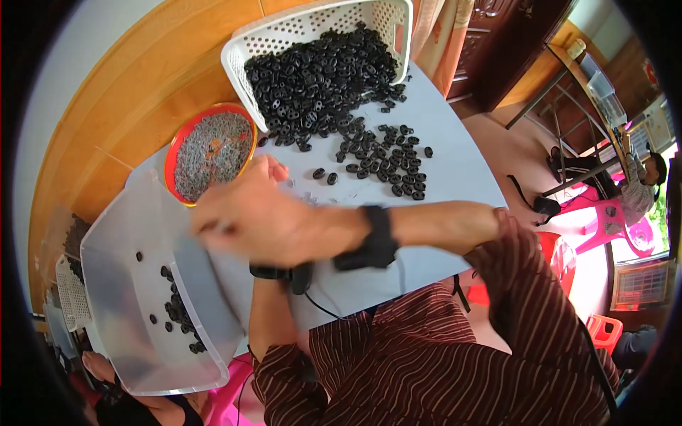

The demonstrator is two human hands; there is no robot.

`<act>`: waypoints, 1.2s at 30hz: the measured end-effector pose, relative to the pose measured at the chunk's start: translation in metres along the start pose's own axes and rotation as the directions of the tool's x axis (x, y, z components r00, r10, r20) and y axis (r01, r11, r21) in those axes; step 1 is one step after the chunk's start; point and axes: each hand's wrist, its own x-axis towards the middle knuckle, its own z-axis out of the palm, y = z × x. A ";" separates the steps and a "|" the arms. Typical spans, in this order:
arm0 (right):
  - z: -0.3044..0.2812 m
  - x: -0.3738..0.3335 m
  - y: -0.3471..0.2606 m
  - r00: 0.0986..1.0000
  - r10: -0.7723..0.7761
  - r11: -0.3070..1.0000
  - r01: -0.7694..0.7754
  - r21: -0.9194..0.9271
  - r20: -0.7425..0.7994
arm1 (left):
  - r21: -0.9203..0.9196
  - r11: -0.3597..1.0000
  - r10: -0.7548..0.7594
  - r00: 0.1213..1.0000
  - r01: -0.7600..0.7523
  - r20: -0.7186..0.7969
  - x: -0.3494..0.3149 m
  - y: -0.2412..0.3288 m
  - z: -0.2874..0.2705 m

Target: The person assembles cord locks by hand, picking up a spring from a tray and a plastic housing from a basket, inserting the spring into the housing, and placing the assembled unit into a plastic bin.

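My right hand (259, 221) reaches across to the left, over my left wrist, close to the rim of a clear plastic bin (128, 213). Motion smears its fingers, so any held thing is unclear. Behind it, my left hand (268, 169) is mostly covered; only some curled fingertips show, beside a red bowl (170, 167) of small grey metal pieces (220, 138). What those fingers hold, if anything, is hidden. Loose black oval two-hole pieces (387, 160) lie on the pale table (444, 142) to the right. Several similar black pieces (177, 309) lie in the clear bin.
A white perforated basket (238, 71), tipped toward me, spills a heap of black pieces (320, 82) at the back. A dark cable (323, 307) hangs near my left wrist. Another person's arm (99, 366) is at lower left; a seated person (636, 195) is far right.
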 end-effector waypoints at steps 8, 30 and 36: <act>-0.093 -0.095 0.096 0.978 0.201 0.949 -0.179 -0.261 0.062 | 0.059 0.979 -0.190 0.980 0.193 -0.053 0.001 0.012 0.020; -0.070 -0.054 0.136 0.960 0.280 0.751 -0.210 -0.626 0.012 | 0.147 0.983 -0.096 0.992 0.108 -0.085 0.007 0.020 0.011; -0.087 -0.058 0.148 0.943 0.331 0.791 -0.254 -0.557 0.039 | 0.142 0.982 -0.115 0.991 0.124 -0.070 0.007 0.023 0.015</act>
